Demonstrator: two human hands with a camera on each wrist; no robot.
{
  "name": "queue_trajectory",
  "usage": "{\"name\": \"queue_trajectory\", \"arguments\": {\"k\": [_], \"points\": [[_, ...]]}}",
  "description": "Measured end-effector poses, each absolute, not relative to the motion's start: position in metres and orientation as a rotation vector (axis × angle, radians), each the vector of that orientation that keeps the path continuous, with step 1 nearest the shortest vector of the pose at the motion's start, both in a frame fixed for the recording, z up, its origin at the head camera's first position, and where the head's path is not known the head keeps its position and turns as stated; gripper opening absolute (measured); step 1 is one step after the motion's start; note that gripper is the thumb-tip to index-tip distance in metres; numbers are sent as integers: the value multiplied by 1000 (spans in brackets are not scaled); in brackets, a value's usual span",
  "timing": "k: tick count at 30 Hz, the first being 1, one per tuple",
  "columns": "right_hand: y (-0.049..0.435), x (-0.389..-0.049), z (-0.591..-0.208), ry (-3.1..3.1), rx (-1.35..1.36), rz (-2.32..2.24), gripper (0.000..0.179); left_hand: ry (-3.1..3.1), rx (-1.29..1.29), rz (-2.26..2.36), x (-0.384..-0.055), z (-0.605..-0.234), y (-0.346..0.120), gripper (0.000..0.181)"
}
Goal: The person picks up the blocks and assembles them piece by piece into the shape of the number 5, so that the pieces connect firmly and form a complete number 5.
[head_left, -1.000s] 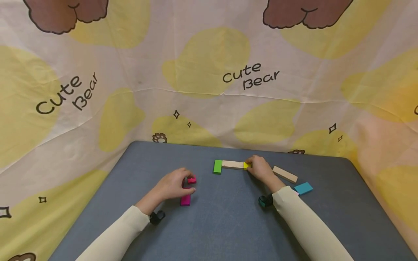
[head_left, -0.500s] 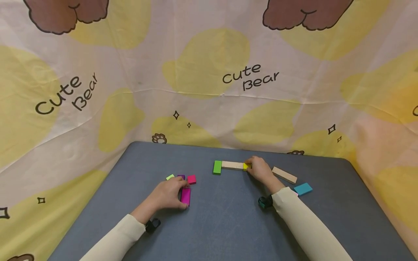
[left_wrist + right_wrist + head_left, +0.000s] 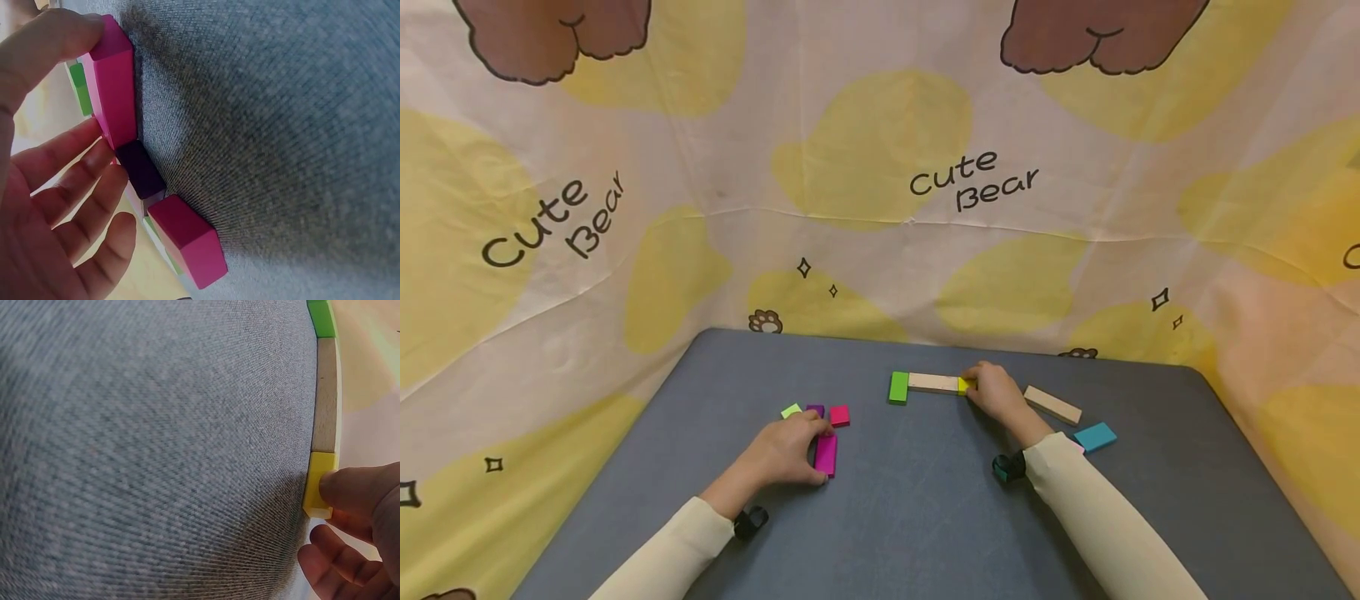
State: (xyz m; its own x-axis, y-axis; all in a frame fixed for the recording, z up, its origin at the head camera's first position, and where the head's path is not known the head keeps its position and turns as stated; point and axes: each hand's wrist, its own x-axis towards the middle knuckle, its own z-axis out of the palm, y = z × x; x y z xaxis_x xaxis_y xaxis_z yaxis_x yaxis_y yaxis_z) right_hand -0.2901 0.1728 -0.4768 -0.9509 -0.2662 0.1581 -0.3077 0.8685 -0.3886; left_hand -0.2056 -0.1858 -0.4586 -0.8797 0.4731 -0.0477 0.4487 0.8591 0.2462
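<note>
My left hand (image 3: 784, 450) grips a magenta block (image 3: 825, 456) lengthwise, thumb on its near end and fingertips at its far end, as the left wrist view also shows. Just beyond those fingers lie a dark purple block (image 3: 142, 169) and a pinkish-red block (image 3: 839, 415). A lime-green block (image 3: 791, 410) peeks out behind the hand. At the back, my right hand (image 3: 996, 393) pinches a yellow block (image 3: 320, 484) between thumb and fingers. The yellow block meets the end of a plain wooden block (image 3: 933, 383), whose other end meets a green block (image 3: 898, 388).
Right of the right hand, another plain wooden block (image 3: 1052, 404) and a blue block (image 3: 1095, 437) lie on the grey table (image 3: 880, 533). A pale pink block shows partly beside the right sleeve (image 3: 1097, 500). A patterned cloth (image 3: 865, 167) hangs behind the table.
My left hand has drawn back toward me from the pinkish-red block and taken hold of the magenta block, uncovering the purple and lime blocks. The right hand has stayed on the yellow block.
</note>
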Motion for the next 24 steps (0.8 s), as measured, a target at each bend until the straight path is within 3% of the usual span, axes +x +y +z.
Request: {"name": "queue_trajectory", "arguments": {"k": [24], "points": [[173, -290, -477, -2934, 456, 639, 22, 3026, 969, 410, -216, -460, -148, 54]]}}
